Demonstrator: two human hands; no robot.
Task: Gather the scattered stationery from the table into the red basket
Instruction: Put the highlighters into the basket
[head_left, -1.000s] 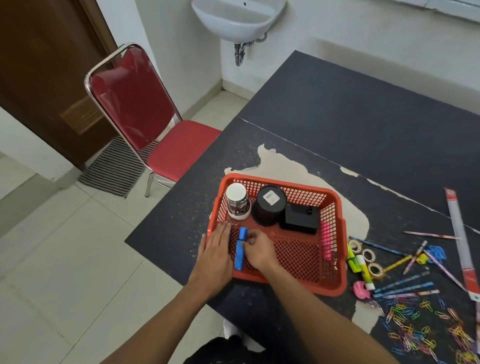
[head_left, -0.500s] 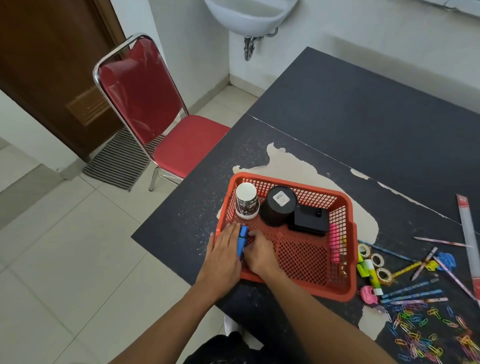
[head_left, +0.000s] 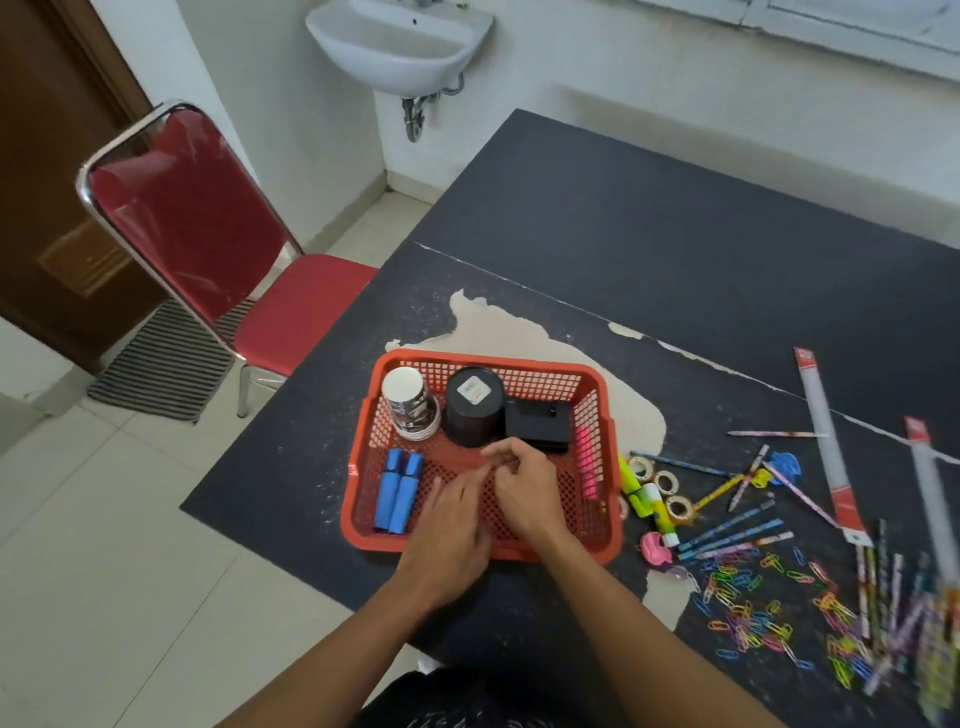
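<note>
Both hands hovering empty over the red basket

The left hand (head_left: 457, 525) is reaching in over the near rim of the red basket (head_left: 358, 540) with its fingers straight and spread, holding nothing. The right hand (head_left: 524, 488) is hanging just beside it above the mesh floor, fingers loosely bent, nothing showing in them. Two blue highlighters (head_left: 397, 493) are lying side by side along the basket's left wall. A white cup (head_left: 408, 402), a black canister (head_left: 475, 408) and a black box (head_left: 537, 423) are lining the far side, and a pink highlighter (head_left: 586, 462) is lying by the right wall. The rest of the stationery is waiting on the table (head_left: 675, 260) to the basket's right: tape rolls (head_left: 667, 483), pencils (head_left: 732, 535), paper clips (head_left: 748, 608) and rulers (head_left: 826, 436).
</note>
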